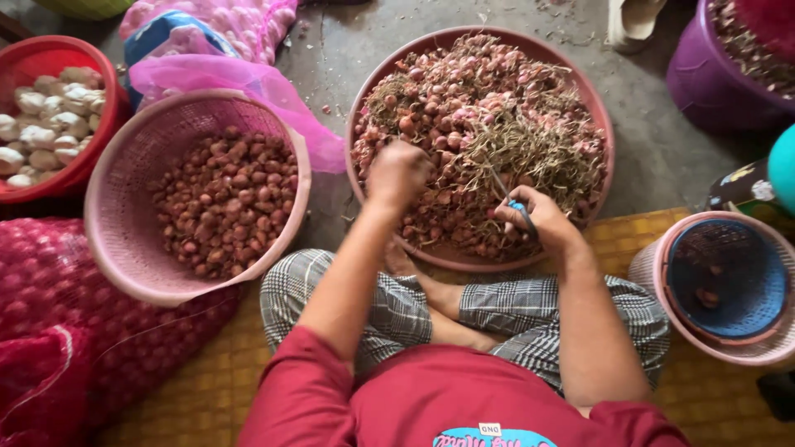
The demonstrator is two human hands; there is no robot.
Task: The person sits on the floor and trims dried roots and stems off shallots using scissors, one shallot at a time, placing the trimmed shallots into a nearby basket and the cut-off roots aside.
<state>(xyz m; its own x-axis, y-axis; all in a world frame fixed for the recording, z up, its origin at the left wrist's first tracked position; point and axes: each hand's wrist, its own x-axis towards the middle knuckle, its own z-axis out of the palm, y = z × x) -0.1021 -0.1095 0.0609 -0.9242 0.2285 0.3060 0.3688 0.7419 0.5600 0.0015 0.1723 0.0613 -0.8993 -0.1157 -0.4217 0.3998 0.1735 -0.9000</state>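
Seated cross-legged on a woven mat (207, 389), facing a wide round tray (592, 108) heaped with shallots (464, 99) and dry stalks (538, 149). Left hand (397, 172) closed in a loose fist over the near left part of the heap, apparently gripping shallots, though exactly what sits inside cannot be told. Right hand (538, 219) curled shut around blue-handled scissors (517, 205) at the near right of the tray, blades pointing far into the stalks. To the left, just beside the tray, a pink basket (108, 215) part-filled with trimmed shallots (228, 199). Farther left, a red basket (50, 54) holding garlic bulbs (45, 124). At near right, a blue basket (762, 290) nested inside a pink one.
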